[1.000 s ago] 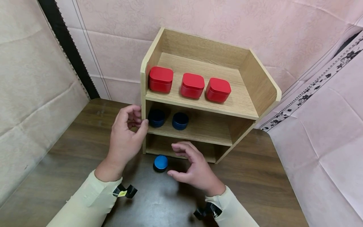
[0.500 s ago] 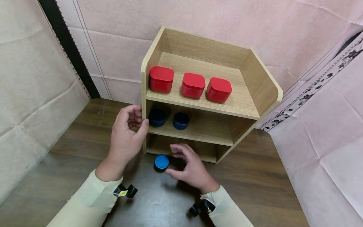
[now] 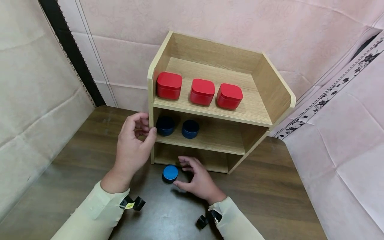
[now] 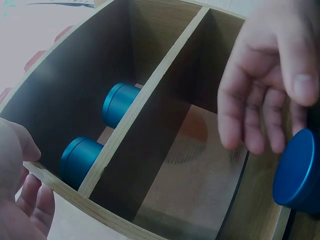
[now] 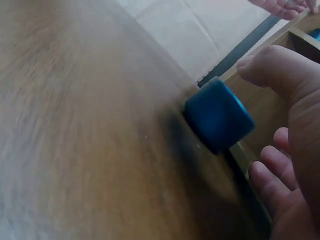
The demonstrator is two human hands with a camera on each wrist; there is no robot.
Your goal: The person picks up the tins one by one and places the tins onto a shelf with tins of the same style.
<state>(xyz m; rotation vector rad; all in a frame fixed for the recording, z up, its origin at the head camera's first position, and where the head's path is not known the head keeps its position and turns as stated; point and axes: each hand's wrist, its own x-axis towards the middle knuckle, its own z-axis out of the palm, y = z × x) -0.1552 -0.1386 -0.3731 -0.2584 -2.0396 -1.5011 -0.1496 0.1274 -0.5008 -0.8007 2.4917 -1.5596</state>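
My left hand [image 3: 133, 145] holds the left side panel of a small wooden shelf [image 3: 210, 113], the thumb at its front edge and the fingers along its outer face. On the table in front of the bottom tier stands a round blue tin [image 3: 170, 173]. Just right of the tin is my right hand [image 3: 196, 180], thumb and fingers spread apart. The right wrist view shows the tin [image 5: 219, 117] close before the thumb and fingers, a gap between them. Two dark blue round tins, one at the left [image 3: 165, 126] and another beside it [image 3: 190, 129], sit on the middle tier.
Along the front of the top tier are three red boxes: left [image 3: 169, 86], middle [image 3: 202, 92] and right [image 3: 229, 96]. The shelf stands on a dark wooden table [image 3: 264, 193]. Pale cloth [image 3: 120, 40] hangs behind and at both sides.
My right hand has moved left, closer to the blue tin on the table. The left hand keeps its place on the shelf's side, and the tins and boxes have not moved.
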